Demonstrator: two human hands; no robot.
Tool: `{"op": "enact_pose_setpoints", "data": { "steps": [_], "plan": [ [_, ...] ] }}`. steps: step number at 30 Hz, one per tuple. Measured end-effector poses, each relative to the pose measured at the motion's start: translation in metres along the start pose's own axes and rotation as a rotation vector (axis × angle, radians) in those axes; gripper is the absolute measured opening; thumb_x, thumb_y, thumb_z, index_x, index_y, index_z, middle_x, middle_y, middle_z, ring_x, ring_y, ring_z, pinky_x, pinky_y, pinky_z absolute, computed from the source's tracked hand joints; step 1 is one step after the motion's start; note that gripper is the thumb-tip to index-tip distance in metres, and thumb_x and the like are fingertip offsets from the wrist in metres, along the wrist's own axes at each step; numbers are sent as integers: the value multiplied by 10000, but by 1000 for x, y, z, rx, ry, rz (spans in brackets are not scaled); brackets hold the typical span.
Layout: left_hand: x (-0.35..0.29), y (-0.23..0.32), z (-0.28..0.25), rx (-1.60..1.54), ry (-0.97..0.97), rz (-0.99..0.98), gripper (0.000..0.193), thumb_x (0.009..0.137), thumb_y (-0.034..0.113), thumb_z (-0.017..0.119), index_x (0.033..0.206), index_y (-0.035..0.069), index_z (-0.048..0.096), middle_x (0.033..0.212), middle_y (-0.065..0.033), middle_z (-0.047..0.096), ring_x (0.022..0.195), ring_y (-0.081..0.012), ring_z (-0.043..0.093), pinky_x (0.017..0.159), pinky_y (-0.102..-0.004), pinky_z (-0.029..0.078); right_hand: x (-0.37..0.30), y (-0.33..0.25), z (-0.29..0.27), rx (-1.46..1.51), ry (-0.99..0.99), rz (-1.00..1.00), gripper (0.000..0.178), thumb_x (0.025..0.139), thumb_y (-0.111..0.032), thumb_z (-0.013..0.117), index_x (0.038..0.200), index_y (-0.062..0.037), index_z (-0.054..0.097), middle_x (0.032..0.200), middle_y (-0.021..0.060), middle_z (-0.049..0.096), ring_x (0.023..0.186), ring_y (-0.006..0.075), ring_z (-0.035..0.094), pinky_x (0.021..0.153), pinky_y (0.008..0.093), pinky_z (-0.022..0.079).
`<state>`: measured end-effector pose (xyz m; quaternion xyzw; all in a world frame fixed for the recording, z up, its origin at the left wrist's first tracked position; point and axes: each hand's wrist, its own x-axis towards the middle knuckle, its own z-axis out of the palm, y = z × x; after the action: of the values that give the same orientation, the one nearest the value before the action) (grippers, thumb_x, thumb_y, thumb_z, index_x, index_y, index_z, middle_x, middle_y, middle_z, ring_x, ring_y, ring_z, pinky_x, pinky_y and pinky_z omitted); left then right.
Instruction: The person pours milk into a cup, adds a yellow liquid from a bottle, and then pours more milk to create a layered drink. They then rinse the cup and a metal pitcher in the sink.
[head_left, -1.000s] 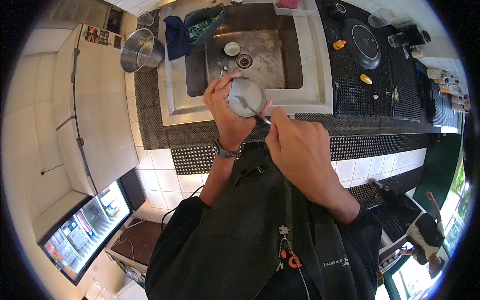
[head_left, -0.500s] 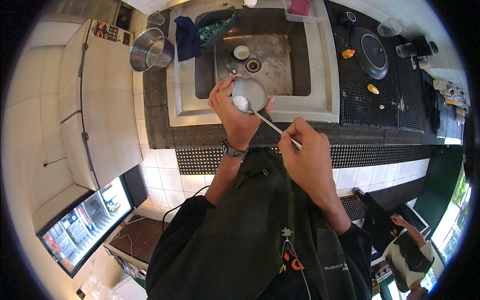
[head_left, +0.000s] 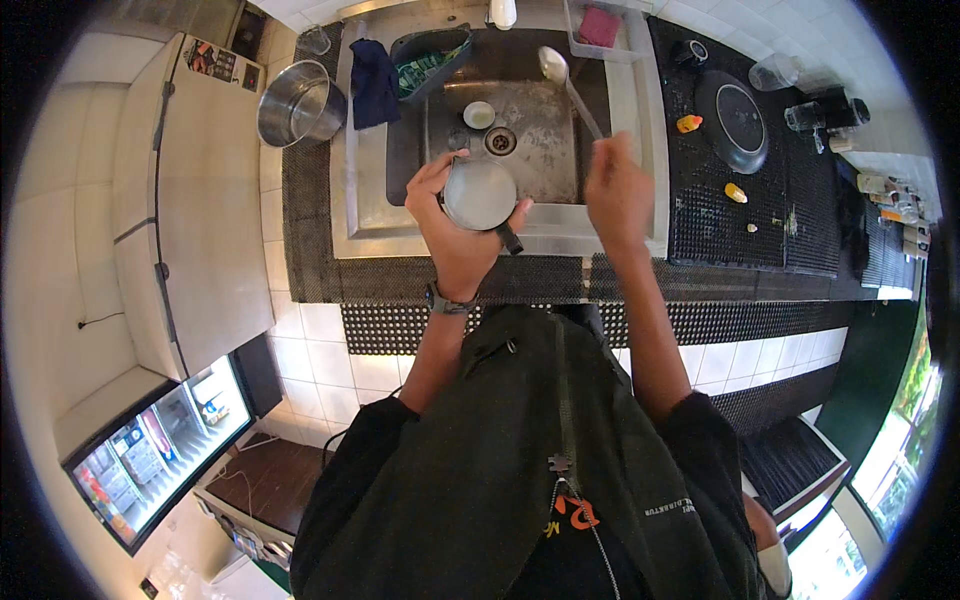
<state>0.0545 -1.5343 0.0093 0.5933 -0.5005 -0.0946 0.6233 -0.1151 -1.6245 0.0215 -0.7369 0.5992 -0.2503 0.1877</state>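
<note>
My left hand (head_left: 455, 230) is wrapped round a small round pan (head_left: 480, 194) with a grey inside and a short black handle, held over the front edge of the sink (head_left: 555, 213). Raised to its right, my right hand (head_left: 620, 195) grips a long-handled metal spoon (head_left: 581, 102) whose bowl points away toward the back of the sink. Some motion blur covers that hand. In the basin, a small white bowl (head_left: 479, 115) sits behind the drain (head_left: 500, 141).
A grey caddy (head_left: 432, 62) and dark cloth (head_left: 372, 85) lie at the sink's left, beside a steel pot (head_left: 300, 104). On the right mat are an upturned black pan (head_left: 735, 120) and small yellow bottles (head_left: 689, 123). A clear tub (head_left: 630, 38) holds a red sponge (head_left: 599, 27).
My right hand has lifted the spoon out of the small pan and swung it right and farther over the sink. White stuff seen earlier in the pan at the spoon no longer shows there.
</note>
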Motion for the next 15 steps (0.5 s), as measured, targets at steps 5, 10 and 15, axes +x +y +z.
{"op": "enact_pose_setpoints", "data": {
  "steps": [5,10,15],
  "plan": [
    [-3,-6,2,-55,-81,-5,810,559,189,912,1162,31,394,1200,-159,510,1132,-293,465,966,-408,378,-34,115,96,-262,-148,86,161,946,-231,471,1005,-86,436,677,187,625,645,417,615,552,521,469],
    [-19,1,-3,7,-144,23,801,559,150,907,1159,43,388,1202,-169,531,1133,-293,488,968,-402,401,-64,110,65,7,9,146,120,954,-222,465,961,-103,451,640,193,603,627,421,603,537,527,446],
    [-32,5,-4,42,-174,23,785,584,148,897,1170,57,383,1213,-168,521,1126,-292,497,969,-408,406,-54,105,65,24,70,116,144,959,-221,454,918,-83,465,634,187,600,618,413,601,525,514,447]
  ]
}}
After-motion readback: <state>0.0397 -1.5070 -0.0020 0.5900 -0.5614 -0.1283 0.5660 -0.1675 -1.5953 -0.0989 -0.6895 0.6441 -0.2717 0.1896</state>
